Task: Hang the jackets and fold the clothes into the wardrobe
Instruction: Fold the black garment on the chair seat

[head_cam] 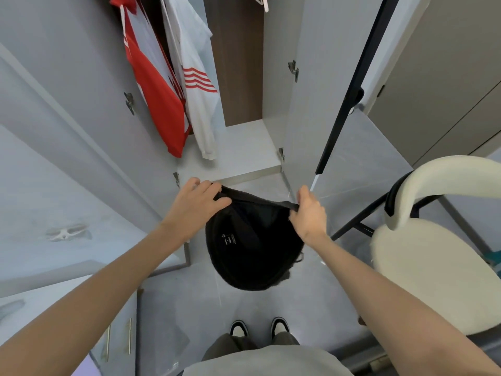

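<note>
Left hand (199, 202) at 10 o'clock of black garment (252, 253), fingers curled over its top edge, gripping left corner. Right hand (311, 213) at 2 o'clock of garment, fingers closed, pinching right corner. Garment hangs bunched between both hands, above floor, small white print visible on it. Open wardrobe (244, 150) at 12 o'clock of hands. Inside, red jacket (157, 104) and white jacket (195, 85) hang at 11 o'clock, side by side, touching. White chair (433, 267) at 3 o'clock. Shoes (238, 328) at 6 o'clock.
</note>
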The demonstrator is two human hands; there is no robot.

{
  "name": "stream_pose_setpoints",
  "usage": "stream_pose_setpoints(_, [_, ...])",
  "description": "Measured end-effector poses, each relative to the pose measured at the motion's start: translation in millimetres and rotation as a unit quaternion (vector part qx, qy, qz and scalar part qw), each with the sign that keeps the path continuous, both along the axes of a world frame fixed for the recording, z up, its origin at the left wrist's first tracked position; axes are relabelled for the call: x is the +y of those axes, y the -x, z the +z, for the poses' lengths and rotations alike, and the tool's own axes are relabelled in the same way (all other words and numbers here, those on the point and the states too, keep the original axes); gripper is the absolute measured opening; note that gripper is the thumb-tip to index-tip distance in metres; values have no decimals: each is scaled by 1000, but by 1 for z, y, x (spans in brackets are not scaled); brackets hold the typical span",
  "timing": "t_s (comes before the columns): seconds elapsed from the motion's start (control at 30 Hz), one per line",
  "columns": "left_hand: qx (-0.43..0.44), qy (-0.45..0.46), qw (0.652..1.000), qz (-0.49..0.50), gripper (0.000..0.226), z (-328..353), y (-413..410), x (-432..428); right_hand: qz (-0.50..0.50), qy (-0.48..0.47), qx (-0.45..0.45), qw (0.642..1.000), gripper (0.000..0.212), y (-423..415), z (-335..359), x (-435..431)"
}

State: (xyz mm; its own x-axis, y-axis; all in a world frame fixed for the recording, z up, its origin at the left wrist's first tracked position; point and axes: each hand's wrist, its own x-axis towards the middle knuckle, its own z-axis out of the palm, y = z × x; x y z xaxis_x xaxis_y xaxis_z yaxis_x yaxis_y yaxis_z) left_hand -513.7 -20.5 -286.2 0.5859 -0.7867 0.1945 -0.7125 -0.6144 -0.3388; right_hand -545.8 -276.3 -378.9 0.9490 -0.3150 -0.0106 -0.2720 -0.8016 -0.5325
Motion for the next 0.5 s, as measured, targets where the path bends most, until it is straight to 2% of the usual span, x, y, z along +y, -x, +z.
stream_pose_setpoints(0.13, [22, 116, 992, 44, 33, 3, 0, -20, -47, -30, 33, 998, 15, 4, -9, -21])
stream_pose_setpoints(0.27, [-2, 164, 985, 46, 26, 7, 3, -38, -24, -32, 89, 995, 11, 14, -20, -34])
stream_pose_setpoints(0.4, [-21, 164, 983, 75, 20, 5, 1, -32, -13, -188, 108, 976, 22, 24, -25, -39])
stream_pose_setpoints(0.5, [-4, 150, 980, 128, 22, 2, -6, -18, 9, -243, 94, 966, 24, 27, -22, -36])
